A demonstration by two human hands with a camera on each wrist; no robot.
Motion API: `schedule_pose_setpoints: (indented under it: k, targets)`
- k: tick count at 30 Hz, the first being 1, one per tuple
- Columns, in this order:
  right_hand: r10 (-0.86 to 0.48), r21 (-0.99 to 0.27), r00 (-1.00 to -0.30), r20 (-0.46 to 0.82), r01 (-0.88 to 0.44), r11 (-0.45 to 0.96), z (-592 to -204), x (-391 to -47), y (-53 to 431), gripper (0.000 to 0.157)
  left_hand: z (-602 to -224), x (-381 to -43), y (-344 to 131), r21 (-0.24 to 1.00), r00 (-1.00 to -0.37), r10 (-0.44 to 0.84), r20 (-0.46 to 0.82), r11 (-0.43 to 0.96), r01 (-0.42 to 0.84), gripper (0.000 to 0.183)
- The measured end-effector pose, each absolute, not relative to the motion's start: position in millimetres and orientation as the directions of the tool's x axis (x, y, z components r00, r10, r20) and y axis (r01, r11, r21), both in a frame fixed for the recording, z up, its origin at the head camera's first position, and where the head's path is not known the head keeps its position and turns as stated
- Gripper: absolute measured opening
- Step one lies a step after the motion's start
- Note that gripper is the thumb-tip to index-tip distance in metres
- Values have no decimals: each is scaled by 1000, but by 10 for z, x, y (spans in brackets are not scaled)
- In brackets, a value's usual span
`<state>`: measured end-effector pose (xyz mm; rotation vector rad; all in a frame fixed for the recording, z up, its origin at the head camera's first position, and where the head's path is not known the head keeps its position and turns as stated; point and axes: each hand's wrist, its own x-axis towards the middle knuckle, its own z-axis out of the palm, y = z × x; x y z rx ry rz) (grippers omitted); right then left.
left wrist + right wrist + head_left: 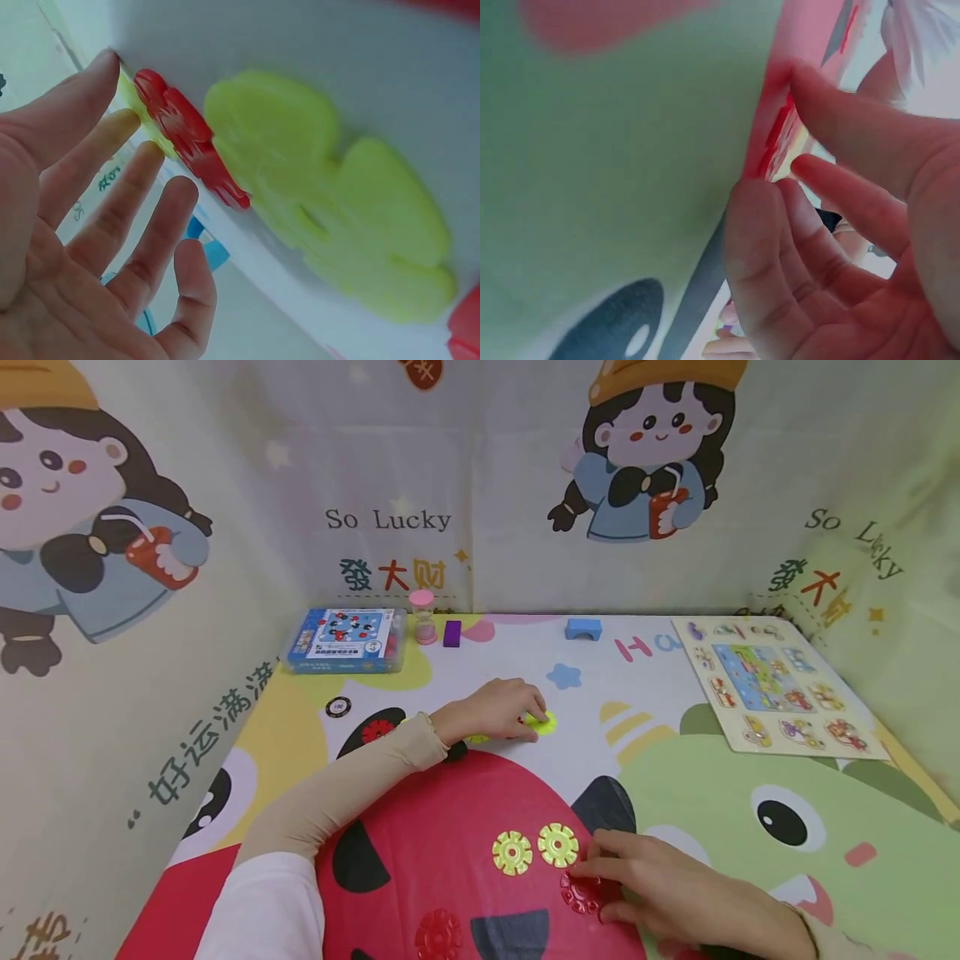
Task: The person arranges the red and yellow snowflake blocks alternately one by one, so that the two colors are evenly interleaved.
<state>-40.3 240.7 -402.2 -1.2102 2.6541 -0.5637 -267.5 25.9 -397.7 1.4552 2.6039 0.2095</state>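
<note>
My left hand [501,708] reaches across to a yellow notched disc [542,723], its thumb and fingertips at the disc's edge. In the left wrist view, a red disc [191,139] and a larger-looking yellow disc [292,195] lie in a row beside these fingers. Near the front, my right hand [660,885] spreads its thumb and fingers around a red notched disc [580,892] on the cloth. Two yellow discs, one on the left [512,853] and one on the right [558,845], lie just beyond it. Part of that red disc is hidden by the fingers.
Another red disc [438,934] lies at the front, and one more red disc [377,732] lies behind the left forearm. Along the back stand a plastic case [345,642], an hourglass [423,618], a purple block [452,634] and a blue block [583,628]. A wooden puzzle board [712,693] lies right.
</note>
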Motion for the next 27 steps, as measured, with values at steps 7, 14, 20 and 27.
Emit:
schedule_pose_setpoints:
  k: [7,14,20,27]
  targets:
    - [-734,-486,-678,-26,-633,602,-4045,-485,2391,40,-3974,-2678,276,213,-526,848,-58,525,824,39]
    - [-747,-441,-656,-107,-642,627,-3981,-528,2328,55,-3976,-2689,270,221,-529,847,-52,526,821,38]
    - [-766,-404,-626,-148,-668,625,-3965,-578,2313,46,-3977,-2690,271,223,-524,850,-49,521,824,38]
    - [-765,-386,-634,-115,-681,622,-3948,-607,2282,44,-3971,-2685,271,231,-528,848,-48,524,820,37]
